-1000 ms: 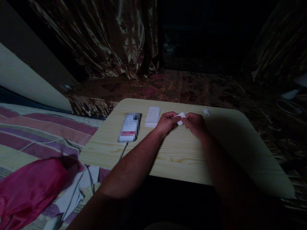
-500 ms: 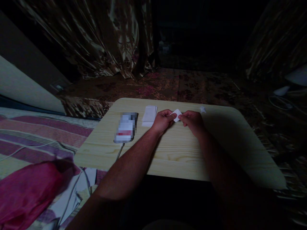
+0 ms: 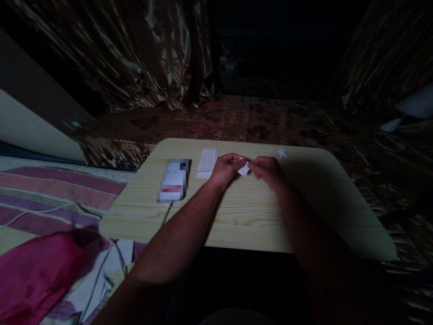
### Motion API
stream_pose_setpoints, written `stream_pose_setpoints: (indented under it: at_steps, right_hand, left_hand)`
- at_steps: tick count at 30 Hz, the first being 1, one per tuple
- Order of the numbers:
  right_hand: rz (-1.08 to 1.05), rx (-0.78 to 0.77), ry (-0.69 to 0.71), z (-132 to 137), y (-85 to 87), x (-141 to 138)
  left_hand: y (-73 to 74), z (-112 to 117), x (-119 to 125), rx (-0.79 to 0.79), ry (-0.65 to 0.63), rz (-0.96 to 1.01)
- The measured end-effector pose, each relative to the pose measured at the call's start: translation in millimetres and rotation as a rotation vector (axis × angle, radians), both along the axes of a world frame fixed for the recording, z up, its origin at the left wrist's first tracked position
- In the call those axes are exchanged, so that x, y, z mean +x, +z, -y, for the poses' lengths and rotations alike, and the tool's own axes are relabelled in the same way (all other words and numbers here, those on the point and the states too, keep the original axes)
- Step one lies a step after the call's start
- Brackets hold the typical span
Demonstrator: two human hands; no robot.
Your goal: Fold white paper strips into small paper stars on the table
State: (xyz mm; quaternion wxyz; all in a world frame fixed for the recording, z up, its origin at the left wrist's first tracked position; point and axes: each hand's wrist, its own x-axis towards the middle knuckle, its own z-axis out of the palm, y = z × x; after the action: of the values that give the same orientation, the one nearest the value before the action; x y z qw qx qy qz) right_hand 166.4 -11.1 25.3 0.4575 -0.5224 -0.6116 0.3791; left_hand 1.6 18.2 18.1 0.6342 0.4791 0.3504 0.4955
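Between my two hands, above the wooden-topped table, is a small folded piece of white paper [image 3: 243, 170] with a crease down its middle. My left hand [image 3: 228, 169] pinches it from the left, thumb on top. From the right, my right hand [image 3: 266, 170] grips its edge between thumb and fingers. Just left of my left hand lies a stack of white paper sheets [image 3: 206, 163], partly covered by that hand. Beyond my right hand sits a small star-like folded white paper [image 3: 282, 153].
A phone [image 3: 173, 180], its screen blurred, lies on the table's left with a cable [image 3: 165, 214] attached. The light wooden table [image 3: 250, 225] has rounded corners. To the left is a striped bed with a pink cloth-like item [image 3: 40, 275]. Curtains [image 3: 162, 54] hang behind.
The folded paper has turned in my fingers and now points downward, showing a crease. Both hands still hold it. The view has shifted slightly.
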Motion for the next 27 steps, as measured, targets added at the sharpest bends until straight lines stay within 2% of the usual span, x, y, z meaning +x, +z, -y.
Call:
stream_pose_setpoints:
  at_steps: [7,11,16,22,27]
  right_hand:
    - [-0.225,-0.005,-0.11,-8.8,-6.6,-4.1]
    - [-0.248,0.032,-0.046,-7.0,-3.3,-5.3]
    - [-0.233,-0.007,0.058,-3.7,-3.4,-6.7]
    - [-0.248,0.018,0.099,-4.1,-6.5,-5.6]
    - [-0.234,0.008,0.11,-1.9,-1.8,-5.8]
  left_hand:
    - [3.2,-0.2,-0.6,0.042,0.081,0.026]
    - [2.0,-2.3,-0.1,0.023,0.158,0.023]
    - [-3.4,-7.6,-0.4,0.056,0.219,0.038]
    - [-4.9,-8.5,0.5,0.038,0.195,0.078]
    - [-3.5,-4.6,2.1,0.038,0.137,0.074]
